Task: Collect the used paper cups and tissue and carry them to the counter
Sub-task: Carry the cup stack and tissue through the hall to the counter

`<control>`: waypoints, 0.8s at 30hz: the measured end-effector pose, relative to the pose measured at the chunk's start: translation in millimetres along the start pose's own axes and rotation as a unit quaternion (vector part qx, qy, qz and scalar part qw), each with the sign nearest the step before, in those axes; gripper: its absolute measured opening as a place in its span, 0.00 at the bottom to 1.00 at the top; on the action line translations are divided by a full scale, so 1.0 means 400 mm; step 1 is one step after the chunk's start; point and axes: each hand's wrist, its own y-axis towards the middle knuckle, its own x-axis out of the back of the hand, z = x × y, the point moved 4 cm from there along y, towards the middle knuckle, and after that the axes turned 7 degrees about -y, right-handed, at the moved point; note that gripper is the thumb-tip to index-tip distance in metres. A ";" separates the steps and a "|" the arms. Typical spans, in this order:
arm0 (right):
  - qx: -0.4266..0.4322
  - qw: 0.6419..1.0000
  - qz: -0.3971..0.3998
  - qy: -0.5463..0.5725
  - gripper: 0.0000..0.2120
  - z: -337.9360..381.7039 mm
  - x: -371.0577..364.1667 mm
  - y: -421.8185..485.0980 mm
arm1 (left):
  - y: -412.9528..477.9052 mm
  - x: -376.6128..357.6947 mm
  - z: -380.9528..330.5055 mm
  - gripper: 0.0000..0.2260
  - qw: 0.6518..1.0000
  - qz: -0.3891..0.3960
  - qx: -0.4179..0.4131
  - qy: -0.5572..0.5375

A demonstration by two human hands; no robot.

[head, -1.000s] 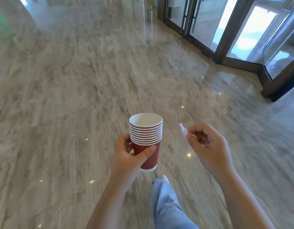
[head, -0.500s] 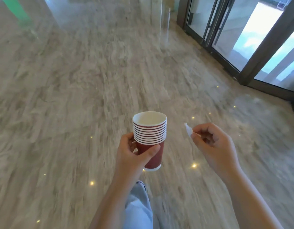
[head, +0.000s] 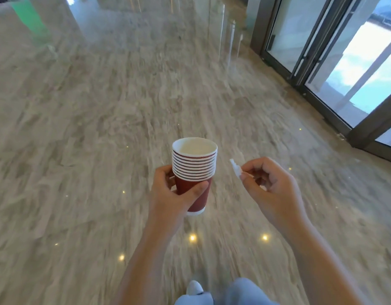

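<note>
A stack of several red paper cups (head: 194, 166) with white rims stands upright in my left hand (head: 170, 194), whose thumb and fingers curl round the bottom cup. To its right, my right hand (head: 269, 186) pinches a small white piece of tissue (head: 236, 169) between thumb and forefinger, with the other fingers curled. The two hands are held apart at chest height over the floor. No counter is in view.
A polished beige marble floor (head: 102, 128) stretches ahead, dotted with reflected ceiling lights. Dark-framed glass doors (head: 335, 62) line the right side. A green reflection (head: 29, 16) shows at the far left. My trouser legs and a white shoe (head: 194, 288) show at the bottom.
The view has moved forward across the floor, and the glass doors have slid further right and nearer. Both hands keep the same grips on the cups and the tissue.
</note>
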 end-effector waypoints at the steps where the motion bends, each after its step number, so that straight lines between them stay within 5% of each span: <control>1: -0.004 1.000 -0.001 0.000 0.16 -0.010 -0.015 0.042 | 0.040 -0.006 0.011 0.28 1.000 0.005 0.009 -0.006; 11: -0.027 0.999 -0.024 -0.014 0.16 -0.202 -0.077 0.563 | 0.573 -0.151 0.098 0.25 0.998 0.018 0.045 0.032; 24: -0.051 0.995 -0.090 0.000 0.18 -0.359 -0.003 1.318 | 1.331 -0.488 0.000 0.27 0.996 0.082 0.007 0.042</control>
